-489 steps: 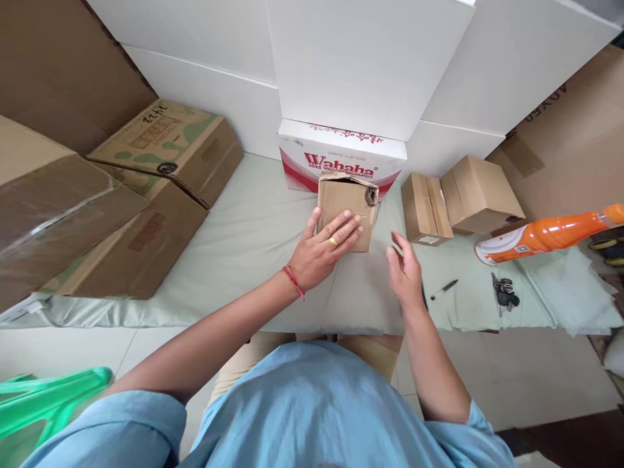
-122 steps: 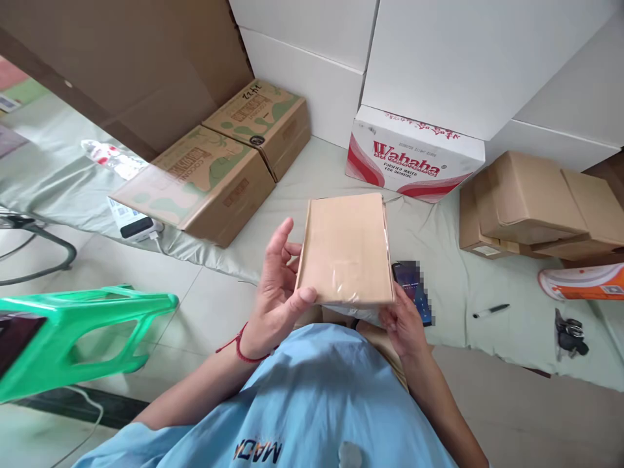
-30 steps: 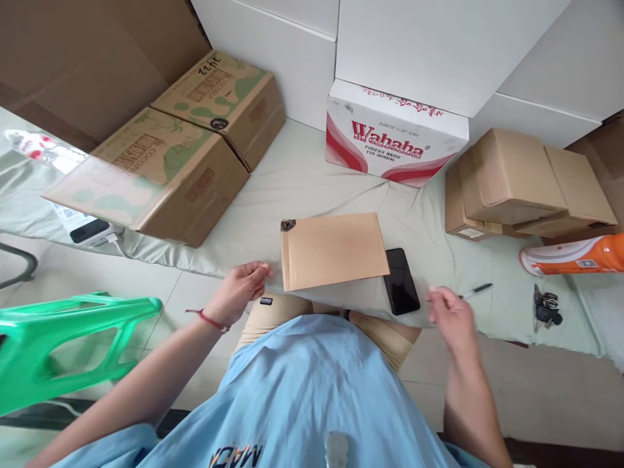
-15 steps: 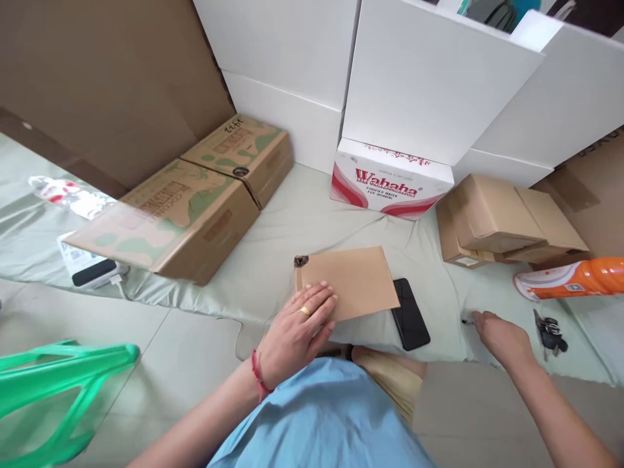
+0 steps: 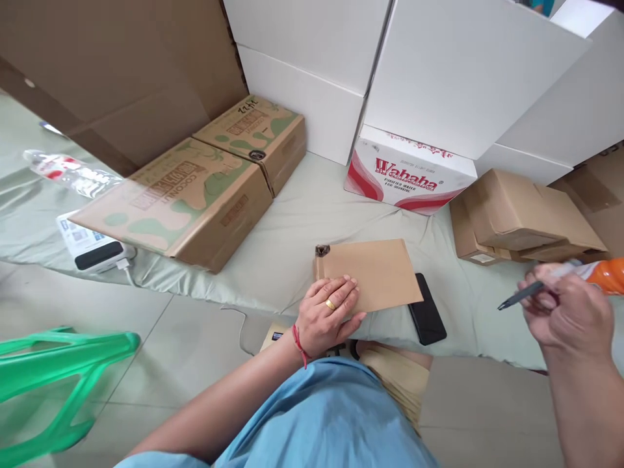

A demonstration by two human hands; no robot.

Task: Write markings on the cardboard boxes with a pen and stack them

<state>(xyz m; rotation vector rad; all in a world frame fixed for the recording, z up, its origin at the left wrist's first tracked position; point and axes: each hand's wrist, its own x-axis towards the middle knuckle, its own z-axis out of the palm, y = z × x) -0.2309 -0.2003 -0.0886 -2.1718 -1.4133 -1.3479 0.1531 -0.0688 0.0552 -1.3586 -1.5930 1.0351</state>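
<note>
My left hand (image 5: 329, 312), with a ring and a red bracelet, lies flat on the lower left part of a small brown cardboard box (image 5: 380, 273). A dark mark shows at that box's upper left corner. My right hand (image 5: 568, 309) is raised at the right, its fingers closed round a dark-tipped pen (image 5: 526, 296) that points left. A black phone (image 5: 428, 311) lies on the cloth, partly under the right edge of the brown box.
Two coconut cartons (image 5: 224, 208) stand at the left, near a white device (image 5: 90, 244) and a plastic bottle (image 5: 73, 172). Behind are a Wahaha carton (image 5: 409, 172) and brown boxes (image 5: 517, 208). An orange bottle (image 5: 609, 274) is behind my right hand; a green stool (image 5: 68, 370) stands lower left.
My right hand has risen from the cloth with the pen, which now shows clearly. My left hand still rests on the box. The whole view has shifted slightly.
</note>
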